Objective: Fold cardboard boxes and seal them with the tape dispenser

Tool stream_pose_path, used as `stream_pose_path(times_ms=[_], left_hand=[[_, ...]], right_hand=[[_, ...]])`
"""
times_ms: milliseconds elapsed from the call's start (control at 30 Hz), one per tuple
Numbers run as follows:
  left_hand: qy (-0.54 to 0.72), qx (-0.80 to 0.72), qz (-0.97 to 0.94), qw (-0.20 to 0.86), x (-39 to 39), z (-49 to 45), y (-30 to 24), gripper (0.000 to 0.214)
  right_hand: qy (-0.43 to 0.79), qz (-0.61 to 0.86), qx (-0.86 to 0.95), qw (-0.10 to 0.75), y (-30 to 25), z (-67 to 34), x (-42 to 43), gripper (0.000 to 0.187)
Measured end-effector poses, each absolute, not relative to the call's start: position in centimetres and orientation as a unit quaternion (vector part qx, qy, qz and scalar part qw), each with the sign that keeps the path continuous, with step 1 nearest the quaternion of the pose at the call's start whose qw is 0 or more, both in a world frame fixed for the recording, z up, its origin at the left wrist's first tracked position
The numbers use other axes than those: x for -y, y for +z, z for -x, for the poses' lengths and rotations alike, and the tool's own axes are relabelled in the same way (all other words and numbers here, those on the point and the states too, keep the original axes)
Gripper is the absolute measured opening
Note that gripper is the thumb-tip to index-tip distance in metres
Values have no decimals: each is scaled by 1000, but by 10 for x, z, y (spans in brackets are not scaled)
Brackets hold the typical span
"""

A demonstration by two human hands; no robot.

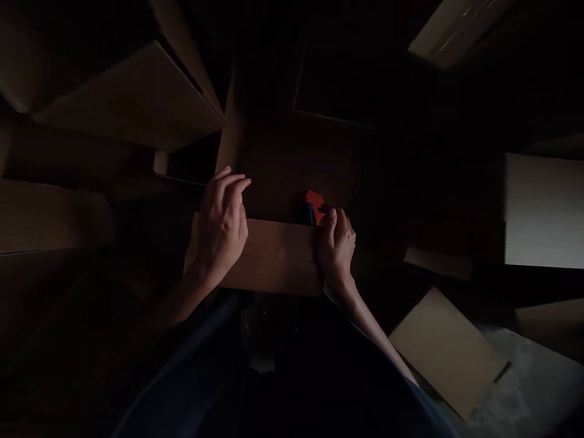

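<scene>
A brown cardboard box lies in front of me in a very dark scene, its near flap lit. My left hand rests on the box's left end with the fingers stretched out and held together. At the right end, my right hand is curled around a red and blue tool, likely a tape dispenser, pressed to the box edge. A strip of tape seems to run along the flap between the two hands.
Large cardboard boxes are stacked at the upper left. A flat cardboard sheet lies at the lower right, and a pale box stands at the right. Another lit carton sits at the top right. Most of the surroundings are too dark to read.
</scene>
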State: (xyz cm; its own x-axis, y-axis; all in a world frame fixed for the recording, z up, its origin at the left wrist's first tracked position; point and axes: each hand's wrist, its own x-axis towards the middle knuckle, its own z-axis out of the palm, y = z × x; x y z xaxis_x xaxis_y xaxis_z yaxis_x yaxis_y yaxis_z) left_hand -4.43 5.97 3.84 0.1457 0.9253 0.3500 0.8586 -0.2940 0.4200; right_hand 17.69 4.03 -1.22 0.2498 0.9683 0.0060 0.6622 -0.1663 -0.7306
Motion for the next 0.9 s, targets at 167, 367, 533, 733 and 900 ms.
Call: stream_pose_path(times_ms=[167, 367, 533, 733, 900], left_hand=[[214, -600, -770, 35, -55, 53, 14, 41], [159, -591, -790, 47, -57, 44, 10, 42], [164, -594, -786, 57, -60, 47, 7, 38], [220, -581, -781, 60, -60, 51, 1, 36], [233, -583, -776, 62, -59, 51, 1, 38]], right_hand=[[234, 715, 567, 334, -13, -177, -40, 51], [216, 701, 587, 344, -12, -175, -40, 45], [159, 663, 635, 363, -9, -172, -39, 34], [100, 586, 693, 408, -4, -172, -37, 28], [168, 616, 570, 516, 3, -183, -33, 27]])
